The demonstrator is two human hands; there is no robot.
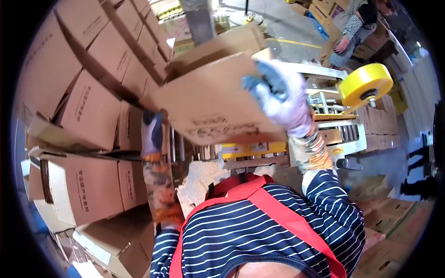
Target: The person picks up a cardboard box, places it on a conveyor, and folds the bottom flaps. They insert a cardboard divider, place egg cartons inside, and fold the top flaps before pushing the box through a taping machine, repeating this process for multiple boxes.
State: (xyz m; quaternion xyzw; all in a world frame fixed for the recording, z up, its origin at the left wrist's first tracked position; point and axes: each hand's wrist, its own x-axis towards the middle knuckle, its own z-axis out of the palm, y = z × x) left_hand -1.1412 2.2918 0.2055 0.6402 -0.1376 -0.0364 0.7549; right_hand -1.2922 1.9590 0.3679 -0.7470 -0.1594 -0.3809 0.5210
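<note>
A brown cardboard box, tilted and with its top flaps up, is between my two gloved hands in front of my chest. Dark printed characters run along the side facing me. My right hand, in a white and blue-grey glove, grips the upper right edge with its fingers curled over the side. At the lower left corner, my left hand is closed against the box's edge, its fingertips partly hidden. Beneath the box, metal rollers and a yellow panel show.
Stacked cartons rise close along my left side. A tape machine with a large yellow tape roll stands to the right. Beyond it a co-worker's hand shows near more boxes. A grey post stands ahead.
</note>
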